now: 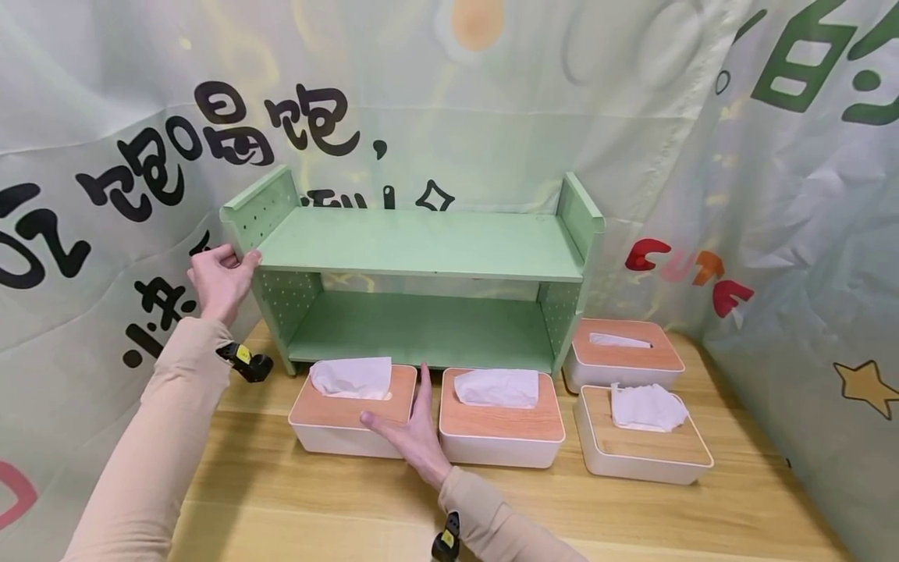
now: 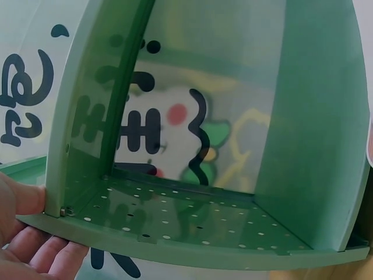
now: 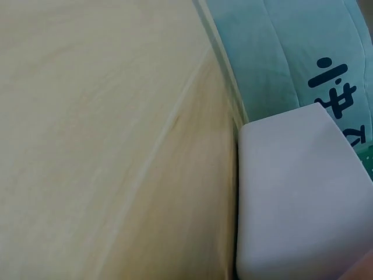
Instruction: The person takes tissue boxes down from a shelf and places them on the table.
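Observation:
A green two-tier shelf (image 1: 421,246) stands on the table. At its left side panel, my left hand (image 1: 223,282) grips the front edge; the left wrist view shows the thumb (image 2: 29,198) on one side and curled fingers on the other. Between two white tissue boxes with wooden lids, my right hand (image 1: 420,437) is spread with straight fingers. Its thumb lies over the lid of the left tissue box (image 1: 330,439), its fingers along that box's right side. The right tissue box (image 1: 502,451) sits beside it. One white box side (image 3: 303,192) fills part of the right wrist view.
Two more tissue boxes, a rear one (image 1: 625,355) and a front one (image 1: 646,467), stand to the right of the shelf. The wooden table (image 1: 316,499) is bounded by printed cloth (image 1: 435,101) behind and at both sides.

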Demonstrator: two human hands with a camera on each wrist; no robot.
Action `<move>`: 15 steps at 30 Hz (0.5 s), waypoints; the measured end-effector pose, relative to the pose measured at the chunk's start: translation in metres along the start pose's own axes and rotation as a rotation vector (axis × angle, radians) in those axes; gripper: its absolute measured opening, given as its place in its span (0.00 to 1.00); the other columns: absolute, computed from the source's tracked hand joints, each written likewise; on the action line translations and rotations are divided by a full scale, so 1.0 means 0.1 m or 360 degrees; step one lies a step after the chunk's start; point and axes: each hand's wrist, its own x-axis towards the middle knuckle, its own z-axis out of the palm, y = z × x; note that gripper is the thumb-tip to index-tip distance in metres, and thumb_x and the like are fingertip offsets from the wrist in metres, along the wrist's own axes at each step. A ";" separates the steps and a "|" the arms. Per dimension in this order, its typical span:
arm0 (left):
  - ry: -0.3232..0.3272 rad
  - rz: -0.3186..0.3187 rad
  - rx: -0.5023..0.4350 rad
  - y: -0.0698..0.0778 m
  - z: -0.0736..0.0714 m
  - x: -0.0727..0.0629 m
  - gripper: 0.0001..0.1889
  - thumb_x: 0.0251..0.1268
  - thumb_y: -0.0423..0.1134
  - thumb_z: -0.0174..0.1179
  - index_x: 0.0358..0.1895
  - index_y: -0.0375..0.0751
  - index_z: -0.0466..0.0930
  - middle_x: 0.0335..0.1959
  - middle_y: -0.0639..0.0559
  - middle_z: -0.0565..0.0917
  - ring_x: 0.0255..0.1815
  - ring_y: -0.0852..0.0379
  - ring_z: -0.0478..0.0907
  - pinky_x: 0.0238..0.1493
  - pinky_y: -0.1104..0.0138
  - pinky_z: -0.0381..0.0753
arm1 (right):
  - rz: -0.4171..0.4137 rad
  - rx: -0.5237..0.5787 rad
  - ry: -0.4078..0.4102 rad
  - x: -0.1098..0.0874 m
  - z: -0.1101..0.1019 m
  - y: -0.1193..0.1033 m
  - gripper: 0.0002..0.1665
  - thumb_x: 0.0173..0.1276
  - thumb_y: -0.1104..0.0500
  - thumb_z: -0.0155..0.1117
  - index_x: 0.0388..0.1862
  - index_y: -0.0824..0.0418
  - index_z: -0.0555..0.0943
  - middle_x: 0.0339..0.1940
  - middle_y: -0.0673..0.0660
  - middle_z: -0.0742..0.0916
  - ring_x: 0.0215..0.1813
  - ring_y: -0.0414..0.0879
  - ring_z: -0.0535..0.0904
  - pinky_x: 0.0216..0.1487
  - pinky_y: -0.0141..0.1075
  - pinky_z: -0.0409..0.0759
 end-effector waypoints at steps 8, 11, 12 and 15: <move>-0.0012 -0.0010 0.0016 0.00 0.02 -0.02 0.26 0.71 0.47 0.60 0.68 0.42 0.74 0.65 0.39 0.78 0.77 0.54 0.52 0.78 0.59 0.53 | -0.0045 0.0053 0.0074 -0.02 -0.01 -0.09 0.72 0.54 0.36 0.77 0.84 0.41 0.38 0.86 0.54 0.47 0.85 0.62 0.43 0.77 0.70 0.49; -0.0002 -0.0001 0.0007 0.00 0.02 -0.02 0.25 0.71 0.46 0.60 0.68 0.42 0.74 0.65 0.39 0.78 0.77 0.54 0.52 0.78 0.59 0.53 | -0.0074 0.0086 0.0100 -0.04 -0.01 -0.14 0.71 0.55 0.36 0.76 0.84 0.41 0.39 0.86 0.53 0.49 0.85 0.62 0.42 0.77 0.71 0.48; 0.0005 0.0003 0.0003 0.00 0.03 -0.02 0.25 0.71 0.46 0.60 0.68 0.42 0.75 0.65 0.38 0.78 0.77 0.54 0.52 0.78 0.59 0.53 | -0.0081 0.0098 0.0101 -0.04 -0.01 -0.15 0.70 0.55 0.36 0.76 0.84 0.41 0.39 0.86 0.53 0.49 0.85 0.61 0.42 0.77 0.70 0.48; 0.0020 0.0017 0.0000 0.00 0.03 -0.03 0.25 0.71 0.45 0.60 0.67 0.41 0.75 0.64 0.38 0.78 0.77 0.55 0.52 0.77 0.59 0.53 | -0.0104 0.0141 0.0095 -0.06 -0.03 -0.21 0.67 0.57 0.37 0.75 0.84 0.40 0.41 0.86 0.53 0.51 0.85 0.60 0.43 0.79 0.68 0.48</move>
